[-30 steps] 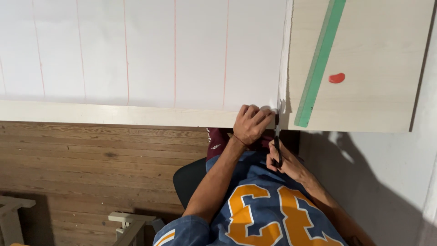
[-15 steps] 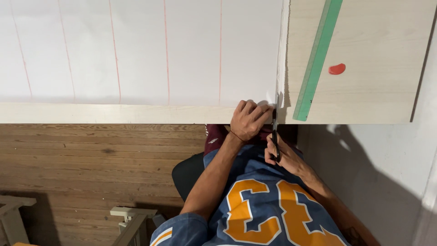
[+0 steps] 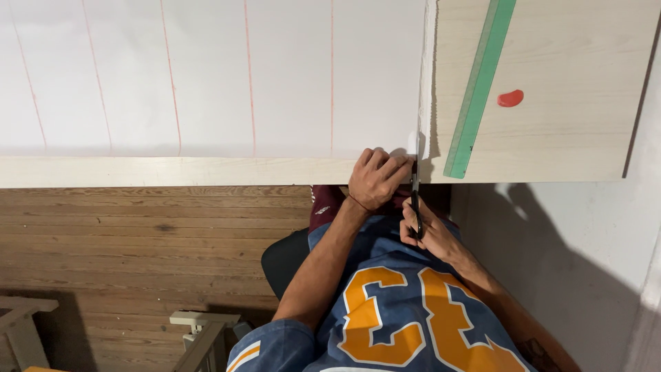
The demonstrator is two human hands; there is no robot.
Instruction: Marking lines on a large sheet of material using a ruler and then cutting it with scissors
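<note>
Left hand: my left hand (image 3: 375,178) is curled, fingers pressed down on the near edge of the big white paper (image 3: 206,76), right by its right-hand side. I think it holds the sheet flat so it does not slip.
Right hand: my right hand (image 3: 428,231) is closed around the handles of the black scissors (image 3: 416,200), just off the near edge of the table.
Scissors: the blades point away from me, touching the paper's right edge. I cannot tell how wide the blades are.
Paper: it covers most of the wooden table (image 3: 564,138) and has thin red lines (image 3: 331,76) running away from me. Its right edge looks rough.
Green ruler: a long green ruler (image 3: 480,86) lies tilted on bare wood, just beside the paper's right edge, near the table's right end.
Red blob: a small red thing (image 3: 510,98) sits right of the ruler, apart from it.
Below: wooden floor (image 3: 138,241) and my blue and orange shirt (image 3: 406,317).
</note>
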